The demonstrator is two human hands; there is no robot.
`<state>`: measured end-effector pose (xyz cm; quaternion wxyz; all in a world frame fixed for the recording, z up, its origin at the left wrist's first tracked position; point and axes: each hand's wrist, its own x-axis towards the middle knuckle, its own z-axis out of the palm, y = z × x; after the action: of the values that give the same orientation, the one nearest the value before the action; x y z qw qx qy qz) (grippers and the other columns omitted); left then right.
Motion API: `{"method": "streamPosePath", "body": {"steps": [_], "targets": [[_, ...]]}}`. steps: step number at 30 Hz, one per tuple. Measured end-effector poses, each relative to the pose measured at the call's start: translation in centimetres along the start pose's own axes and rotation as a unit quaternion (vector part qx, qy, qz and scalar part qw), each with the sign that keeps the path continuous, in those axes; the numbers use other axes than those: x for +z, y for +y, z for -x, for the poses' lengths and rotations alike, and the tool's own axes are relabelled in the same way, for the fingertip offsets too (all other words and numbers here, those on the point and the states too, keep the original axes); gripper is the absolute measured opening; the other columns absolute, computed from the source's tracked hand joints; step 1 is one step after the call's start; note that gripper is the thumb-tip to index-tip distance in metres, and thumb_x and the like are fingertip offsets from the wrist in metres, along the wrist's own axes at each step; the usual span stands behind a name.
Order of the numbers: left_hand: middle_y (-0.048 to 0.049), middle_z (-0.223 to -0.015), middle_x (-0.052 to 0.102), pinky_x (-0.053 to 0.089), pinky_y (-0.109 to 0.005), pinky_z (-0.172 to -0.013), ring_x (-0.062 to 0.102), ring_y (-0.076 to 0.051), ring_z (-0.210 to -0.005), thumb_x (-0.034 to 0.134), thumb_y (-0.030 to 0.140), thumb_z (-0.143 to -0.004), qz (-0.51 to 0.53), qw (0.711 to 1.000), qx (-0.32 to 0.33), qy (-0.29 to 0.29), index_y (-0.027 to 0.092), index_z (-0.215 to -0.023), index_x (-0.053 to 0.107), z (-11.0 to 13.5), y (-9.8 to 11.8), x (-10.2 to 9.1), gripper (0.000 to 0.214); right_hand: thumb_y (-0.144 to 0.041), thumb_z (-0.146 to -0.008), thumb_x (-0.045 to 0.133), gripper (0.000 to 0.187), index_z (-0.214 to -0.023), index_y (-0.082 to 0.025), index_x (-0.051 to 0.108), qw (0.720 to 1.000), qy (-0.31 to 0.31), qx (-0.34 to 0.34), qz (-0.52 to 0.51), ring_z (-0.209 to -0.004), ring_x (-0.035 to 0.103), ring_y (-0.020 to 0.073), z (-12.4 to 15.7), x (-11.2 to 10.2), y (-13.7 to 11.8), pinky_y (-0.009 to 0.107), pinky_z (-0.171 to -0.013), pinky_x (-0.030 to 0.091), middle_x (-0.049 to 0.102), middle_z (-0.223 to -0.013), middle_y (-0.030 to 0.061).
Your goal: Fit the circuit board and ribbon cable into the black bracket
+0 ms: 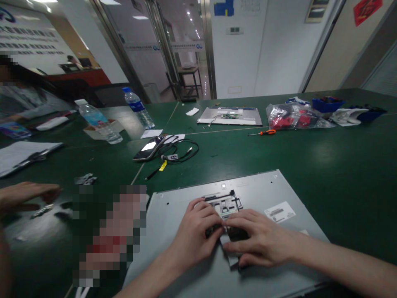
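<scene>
A large flat grey metal panel (297,231), like the back of a display, lies in front of me on the green table. At its middle is a metal bracket (228,205) with cut-outs and a black edge. My left hand (198,225) grips the bracket's left side, thumb and fingers curled together. From the right, my right hand (260,238) has its bent fingers and thumb around the lower part of the same bracket. The fingers hide much of this part, so its exact join to the panel cannot be seen. A white label (280,212) is stuck right of my right hand.
Farther off lie a thin panel with a circuit board (230,116), an orange screwdriver (263,133), a plastic bag (294,117), a phone (149,149), a black cable (186,157) and two water bottles (98,120). At left, another person's hand (31,194) is near a small metal part.
</scene>
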<state>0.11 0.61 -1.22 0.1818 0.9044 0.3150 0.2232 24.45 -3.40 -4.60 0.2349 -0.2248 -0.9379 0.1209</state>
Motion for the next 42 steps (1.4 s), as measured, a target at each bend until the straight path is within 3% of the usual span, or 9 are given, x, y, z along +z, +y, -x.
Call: {"method": "streamPosePath", "body": {"steps": [4, 12, 19, 25, 31, 38, 42], "targets": [[0.0022, -0.081, 0.07, 0.036, -0.049, -0.1, 0.062, -0.021, -0.086, 0.067, 0.021, -0.089, 0.005, 1.0, -0.025, 0.006, 0.024, -0.083, 0.068, -0.1, 0.0, 0.2, 0.007, -0.044, -0.103, 0.058, 0.041, -0.136, -0.02, 0.059, 1.0, 0.018, -0.009, 0.011, -0.131, 0.048, 0.0245, -0.2, -0.1, -0.1, 0.043, -0.11, 0.043, 0.061, -0.135, 0.012], [0.0021, -0.081, 0.071, 0.034, -0.05, -0.102, 0.063, -0.021, -0.087, 0.07, 0.017, -0.082, 0.017, 0.999, -0.05, 0.011, 0.024, -0.08, 0.069, -0.2, -0.1, 0.3, 0.008, -0.046, -0.107, 0.048, 0.047, -0.14, -0.013, 0.054, 0.999, 0.041, -0.002, -0.019, -0.124, 0.054, 0.0225, -0.5, 0.2, -0.3, 0.04, -0.108, 0.042, 0.068, -0.128, 0.0112], [0.0018, -0.081, 0.071, 0.034, -0.05, -0.102, 0.064, -0.021, -0.086, 0.069, 0.015, -0.08, 0.017, 0.998, -0.053, 0.011, 0.024, -0.08, 0.069, -0.2, -0.1, 0.5, 0.009, -0.047, -0.104, 0.054, 0.04, -0.131, -0.018, 0.06, 1.0, -0.005, -0.011, 0.003, -0.132, 0.048, 0.0249, -0.4, 0.4, -0.2, 0.043, -0.112, 0.039, 0.059, -0.143, 0.0106], [0.0012, -0.081, 0.071, 0.034, -0.051, -0.102, 0.064, -0.021, -0.085, 0.068, 0.018, -0.085, 0.015, 0.999, -0.051, 0.006, 0.024, -0.081, 0.069, 0.0, -0.4, 0.7, 0.007, -0.049, -0.103, 0.056, 0.035, -0.124, -0.023, 0.067, 0.999, -0.005, 0.038, -0.025, -0.128, 0.048, 0.0277, -0.3, 0.3, -0.4, 0.045, -0.108, 0.042, 0.054, -0.142, 0.0115], [0.001, -0.081, 0.071, 0.036, -0.051, -0.101, 0.063, -0.022, -0.084, 0.067, 0.017, -0.083, 0.021, 0.998, -0.056, 0.006, 0.023, -0.08, 0.068, -0.1, -0.4, 0.6, 0.007, -0.046, -0.101, 0.059, 0.03, -0.12, -0.025, 0.071, 0.998, -0.012, 0.033, -0.043, -0.131, 0.045, 0.0276, -0.3, 0.1, -0.2, 0.047, -0.109, 0.042, 0.044, -0.151, 0.0118], [0.0003, -0.079, 0.07, 0.036, -0.05, -0.1, 0.062, -0.022, -0.083, 0.067, 0.019, -0.085, 0.018, 0.998, -0.057, -0.003, 0.024, -0.078, 0.069, -0.2, -0.5, 0.6, 0.008, -0.048, -0.102, 0.059, 0.031, -0.116, -0.024, 0.072, 1.0, -0.014, 0.003, -0.025, -0.133, 0.044, 0.0254, -0.3, -0.2, -0.7, 0.045, -0.112, 0.04, 0.047, -0.149, 0.0105], [0.0012, -0.079, 0.07, 0.036, -0.049, -0.099, 0.063, -0.021, -0.083, 0.067, 0.017, -0.083, 0.018, 0.998, -0.058, -0.001, 0.023, -0.077, 0.068, -0.4, -0.4, 0.6, 0.008, -0.053, -0.101, 0.058, 0.039, -0.113, -0.019, 0.071, 0.999, -0.014, -0.036, 0.032, -0.123, 0.05, 0.0243, -0.4, 0.2, -1.2, 0.041, -0.109, 0.041, 0.059, -0.131, 0.0109]]}}
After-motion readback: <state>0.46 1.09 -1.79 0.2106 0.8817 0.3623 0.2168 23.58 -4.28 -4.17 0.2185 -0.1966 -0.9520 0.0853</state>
